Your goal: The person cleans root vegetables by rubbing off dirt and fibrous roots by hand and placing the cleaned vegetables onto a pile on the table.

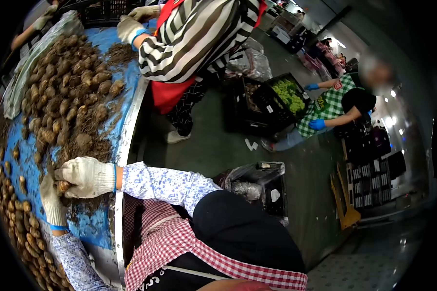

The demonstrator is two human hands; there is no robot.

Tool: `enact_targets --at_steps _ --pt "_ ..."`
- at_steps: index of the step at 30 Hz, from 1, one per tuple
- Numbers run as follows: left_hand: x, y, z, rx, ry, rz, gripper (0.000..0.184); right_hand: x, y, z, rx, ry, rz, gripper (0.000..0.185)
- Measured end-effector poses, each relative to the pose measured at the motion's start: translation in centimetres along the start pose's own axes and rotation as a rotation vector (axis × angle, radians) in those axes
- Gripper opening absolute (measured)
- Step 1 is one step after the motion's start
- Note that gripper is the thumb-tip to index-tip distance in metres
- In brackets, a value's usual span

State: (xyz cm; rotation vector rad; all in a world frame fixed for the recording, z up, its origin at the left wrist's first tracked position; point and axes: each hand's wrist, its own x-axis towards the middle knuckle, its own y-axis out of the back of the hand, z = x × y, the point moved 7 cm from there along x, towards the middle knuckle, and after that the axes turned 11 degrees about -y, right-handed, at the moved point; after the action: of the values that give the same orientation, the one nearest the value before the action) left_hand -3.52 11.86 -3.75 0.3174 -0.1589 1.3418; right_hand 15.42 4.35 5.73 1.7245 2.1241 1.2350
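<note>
Over the blue table surface, my right hand (pixel 90 177), in a white knit glove, is closed round a brown root vegetable (pixel 63 185). My left hand (pixel 52 199), also gloved, is right beside it on the near left, touching or almost touching the same piece; its fingers are partly hidden behind the right glove. Loose dirt and roots (pixel 90 145) lie around both hands. Beyond them rises a large pile of soil-covered root vegetables (pixel 63 82). Cleaner-looking ones (pixel 26 228) are spread along the left side.
A co-worker in a striped top (pixel 199 39) stands at the table's metal edge (pixel 131 116). Another person in a green checked apron (pixel 325 104) handles a crate of green produce (pixel 289 94). A lined bin (pixel 272 194) stands behind my right arm, with a yellow pallet jack (pixel 347 213) farther right.
</note>
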Motion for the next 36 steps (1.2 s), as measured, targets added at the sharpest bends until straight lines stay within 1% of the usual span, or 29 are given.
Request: enact_targets --at_steps 1,2,3,4,5,7,8,10,11,12,15,16,17,18,19,20,22,23,25,26,28,30,31,32,34,35,36 --pt "0.1 0.9 -0.2 0.081 -0.044 -0.009 0.047 0.4 -0.3 1.2 0.042 -0.013 0.063 0.045" --pt "0.0 2.0 1.0 0.198 -0.070 -0.008 0.048 0.7 -0.5 2.3 0.080 -0.026 0.119 0.047" --pt "0.0 1.6 1.7 0.184 -0.070 0.002 0.047 0.8 -0.5 3.7 0.083 -0.149 0.174 0.049" --pt "-0.1 1.2 2.3 0.169 -0.070 0.013 0.046 1.3 -0.6 4.9 -0.039 -0.325 0.073 0.047" --pt "-0.8 -0.1 3.0 0.035 -0.034 0.032 0.043 1.4 -0.7 5.5 -0.023 -0.313 0.124 0.046" --pt "-1.1 -1.3 4.1 0.156 -0.189 0.025 0.039 1.3 -2.0 6.2 0.026 -0.280 0.217 0.044" --pt "-1.3 -2.0 4.5 0.108 -0.117 0.007 0.040 0.9 -0.6 4.5 0.173 -0.341 0.075 0.043" --pt "-1.7 -3.4 5.3 0.019 0.029 -0.021 0.041 0.6 -0.8 3.8 0.172 -0.322 0.075 0.043" --pt "-1.8 -4.0 5.8 -0.055 0.053 -0.020 0.044 0.5 -0.5 3.3 0.251 -0.209 0.190 0.044" --pt "-2.0 -4.6 6.5 -0.127 0.080 -0.020 0.047 0.6 -0.8 3.4 0.221 -0.208 0.188 0.044" --pt "-2.1 -5.2 9.3 0.098 -0.045 -0.003 0.043 0.8 -1.1 3.1 0.109 -0.179 0.156 0.042" --pt "-2.1 -5.3 9.8 0.153 -0.105 -0.004 0.043 0.8 -0.9 2.3 0.054 -0.163 0.132 0.041" --pt "-2.2 -4.5 9.1 0.216 -0.108 0.021 0.043 0.7 -0.8 1.4 -0.002 -0.145 0.109 0.039" --pt "-1.9 -4.1 8.2 0.184 -0.077 0.019 0.040 0.7 -0.9 0.9 -0.059 -0.127 0.087 0.038" --pt "-1.6 -3.5 7.4 0.155 -0.045 0.015 0.038 0.5 -1.1 0.5 -0.063 -0.082 0.126 0.033" --pt "-1.2 -2.7 6.1 0.127 -0.010 0.011 0.035 0.3 -1.2 -0.1 -0.073 -0.025 0.153 0.033" --pt "-1.3 -0.5 2.7 0.036 0.086 0.084 0.038 -0.1 -1.3 -1.4 -0.091 0.094 0.205 0.032" --pt "-1.6 -0.1 0.7 -0.196 0.212 0.148 0.040 -0.3 -1.0 -1.7 -0.103 0.145 0.195 0.029" --pt "-2.4 -0.8 -1.5 -0.668 0.453 0.279 0.042 0.1 -0.9 -1.2 -0.020 0.091 0.163 0.029" --pt "-2.4 -1.4 -0.2 -0.685 0.413 0.191 0.043 0.2 -0.8 -0.9 0.021 0.062 0.144 0.029" --pt "-2.9 -2.7 3.0 -0.718 0.334 0.012 0.044 0.7 -0.8 1.1 0.127 -0.206 0.033 0.031" --pt "-3.2 -4.5 5.8 -0.550 0.151 0.092 0.048 0.3 -0.5 1.9 0.237 -0.164 0.173 0.029" --pt "-3.3 -5.7 8.8 -0.257 0.035 0.015 0.046 0.3 -0.3 1.5 0.183 -0.245 0.100 0.027" --pt "-3.2 -6.1 10.9 0.035 -0.080 -0.062 0.044 0.5 -0.5 1.4 0.166 -0.225 0.138 0.025" --pt "-4.3 -5.0 9.9 0.238 -0.150 0.088 0.040 1.5 -2.1 1.5 0.134 -0.191 0.221 0.020" --pt "-4.8 -4.5 9.7 0.340 -0.186 0.162 0.038 2.0 -2.4 1.0 0.099 -0.088 0.333 0.013" --pt "-4.9 -4.4 9.8 0.337 -0.178 0.192 0.037 2.4 -3.8 2.7 0.381 -0.258 0.213 0.012"
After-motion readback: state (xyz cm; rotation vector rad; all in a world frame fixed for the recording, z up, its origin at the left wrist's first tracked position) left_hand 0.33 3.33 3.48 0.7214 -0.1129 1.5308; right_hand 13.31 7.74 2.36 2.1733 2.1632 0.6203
